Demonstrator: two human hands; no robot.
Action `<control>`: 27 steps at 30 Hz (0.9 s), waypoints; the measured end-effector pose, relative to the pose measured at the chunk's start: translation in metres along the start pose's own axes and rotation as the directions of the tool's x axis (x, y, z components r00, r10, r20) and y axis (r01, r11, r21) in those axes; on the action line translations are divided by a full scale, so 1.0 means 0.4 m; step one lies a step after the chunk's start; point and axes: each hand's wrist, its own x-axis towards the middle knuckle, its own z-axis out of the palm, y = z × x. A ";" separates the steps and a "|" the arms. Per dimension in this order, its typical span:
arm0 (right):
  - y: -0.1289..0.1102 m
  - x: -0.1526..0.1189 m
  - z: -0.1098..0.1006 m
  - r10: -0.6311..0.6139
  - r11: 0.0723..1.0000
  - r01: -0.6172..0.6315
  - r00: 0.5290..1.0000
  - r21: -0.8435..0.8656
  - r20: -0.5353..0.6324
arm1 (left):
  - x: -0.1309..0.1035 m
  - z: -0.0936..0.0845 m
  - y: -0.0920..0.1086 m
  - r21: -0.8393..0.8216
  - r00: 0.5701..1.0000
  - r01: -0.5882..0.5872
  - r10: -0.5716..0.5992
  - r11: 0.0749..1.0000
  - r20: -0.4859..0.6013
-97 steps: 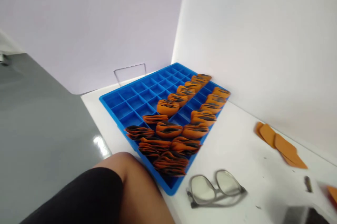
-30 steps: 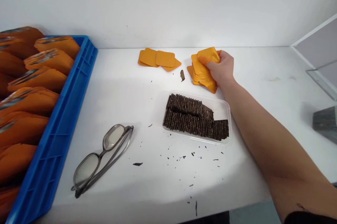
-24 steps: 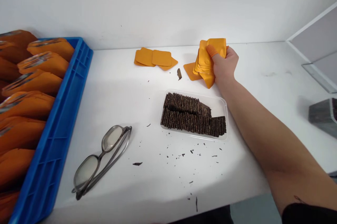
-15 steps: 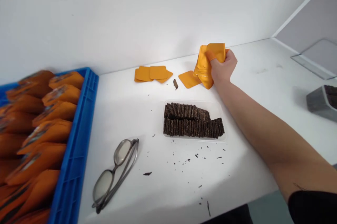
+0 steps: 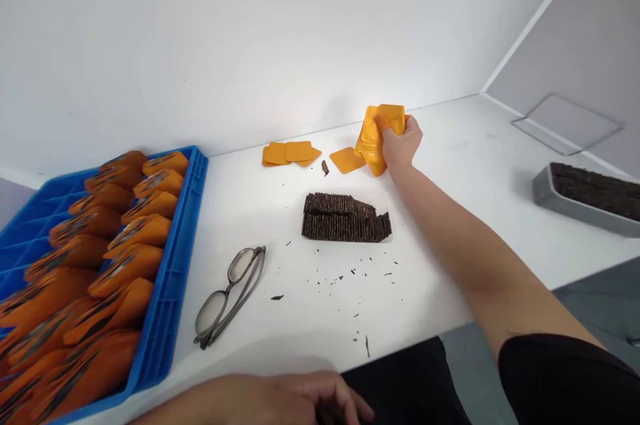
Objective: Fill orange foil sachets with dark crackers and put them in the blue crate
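My right hand (image 5: 403,145) is closed around a bunch of yellow-orange foil packets (image 5: 371,135), held up near the back of the table. Just left of it, a flat orange packet (image 5: 347,160) lies on the table beneath the bunch. Several more flat orange packets (image 5: 293,152) overlap farther left. In front stands a clear plastic tray (image 5: 391,236) with two rows of thin dark-brown pressed slabs (image 5: 345,226). At the table's front edge, my left hand (image 5: 305,398) hangs with its fingers loosely bent and apart; nothing shows in it, though it is partly cut off.
A blue plastic crate (image 5: 173,305) at the left holds rows of orange pouches (image 5: 133,268). Folded eyeglasses (image 5: 227,292) lie beside it. Dark crumbs (image 5: 353,272) are scattered before the tray. At the right are a grey container (image 5: 545,193) of dark slabs and a thin wire frame (image 5: 567,120).
The view has shifted, showing more of the crate and the grey container. My left hand has come into view at the bottom. My right hand still holds the packets.
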 end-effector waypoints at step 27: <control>-0.548 -0.844 -0.580 -0.238 0.510 0.055 0.968 0.858 0.079 | 0.177 0.490 -0.153 0.904 0.179 -0.120 0.905 0.409 -0.386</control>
